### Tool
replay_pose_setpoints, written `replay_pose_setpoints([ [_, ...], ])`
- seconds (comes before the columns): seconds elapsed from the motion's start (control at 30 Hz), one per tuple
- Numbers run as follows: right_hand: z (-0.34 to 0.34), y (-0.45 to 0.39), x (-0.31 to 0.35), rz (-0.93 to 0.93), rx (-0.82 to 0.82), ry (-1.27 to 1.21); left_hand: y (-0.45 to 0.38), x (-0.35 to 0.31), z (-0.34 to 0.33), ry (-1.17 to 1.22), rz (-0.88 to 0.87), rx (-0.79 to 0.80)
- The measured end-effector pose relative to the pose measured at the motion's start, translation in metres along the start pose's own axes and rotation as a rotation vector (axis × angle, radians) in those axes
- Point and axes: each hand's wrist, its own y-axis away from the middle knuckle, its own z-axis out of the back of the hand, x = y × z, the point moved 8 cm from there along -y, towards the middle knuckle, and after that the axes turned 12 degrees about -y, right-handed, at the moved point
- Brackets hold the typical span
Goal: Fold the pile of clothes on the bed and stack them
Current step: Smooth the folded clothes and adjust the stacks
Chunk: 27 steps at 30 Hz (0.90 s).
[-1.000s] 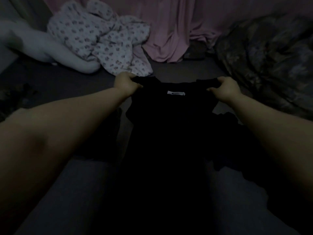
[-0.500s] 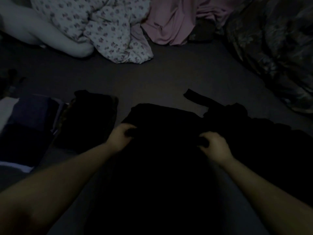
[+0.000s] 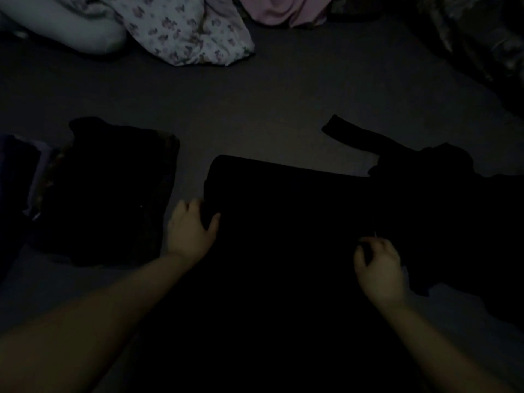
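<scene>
Black garment (image 3: 283,211) lay half-folded; left hand (image 3: 188,231) pinched its edge, right hand (image 3: 378,268) grasped the other side; dark pile (image 3: 442,194) alongside risked snagging into the fold

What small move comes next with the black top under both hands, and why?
Probably fold it again, bringing the left side across toward the right. The black garment lies flat on the bed, the left hand holds its left edge and the right hand curls at its right edge. It looks wider than the folded dark stack beside it.
</scene>
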Motion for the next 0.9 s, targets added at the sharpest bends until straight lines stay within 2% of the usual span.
replay_pose_setpoints([
  [0.07,-0.003,-0.036,0.013,0.051,0.032,-0.01,-0.031,-0.022,-0.01,0.057,-0.091,0.083],
  [0.13,-0.013,-0.078,0.032,0.169,0.122,0.118,-0.059,-0.041,-0.018,-0.011,-0.157,0.183],
  [0.2,-0.038,-0.111,0.047,0.248,0.336,0.335,-0.081,-0.059,-0.025,-0.272,-0.278,0.216],
  [0.27,-0.062,-0.128,0.048,0.207,0.532,0.539,-0.093,-0.076,-0.033,-0.541,-0.419,0.241],
  [0.3,-0.068,-0.134,0.047,0.163,0.571,0.624,-0.098,-0.084,-0.039,-0.621,-0.466,0.267],
  [0.37,-0.073,-0.144,0.045,0.082,0.559,0.745,-0.104,-0.098,-0.051,-0.711,-0.514,0.319],
  [0.47,-0.081,-0.147,0.047,0.064,0.509,0.83,-0.109,-0.113,-0.058,-0.801,-0.544,0.342],
  [0.53,-0.086,-0.146,0.048,0.079,0.44,0.776,-0.109,-0.113,-0.061,-0.78,-0.505,0.343],
  [0.6,-0.084,-0.138,0.047,0.09,0.374,0.704,-0.1,-0.111,-0.057,-0.711,-0.462,0.264],
  [0.67,-0.075,-0.119,0.056,0.186,0.305,0.684,-0.085,-0.104,-0.046,-0.675,-0.438,0.173],
  [0.7,-0.066,-0.106,0.064,0.304,0.234,0.676,-0.077,-0.1,-0.042,-0.668,-0.446,0.152],
  [0.73,-0.056,-0.091,0.072,0.421,0.166,0.672,-0.067,-0.096,-0.038,-0.661,-0.468,0.154],
  [0.8,-0.032,-0.065,0.082,0.539,0.085,0.633,-0.046,-0.085,-0.031,-0.649,-0.547,0.228],
  [0.9,-0.012,-0.026,0.076,0.616,0.19,0.619,-0.005,-0.061,-0.017,-0.692,-0.626,0.336],
])
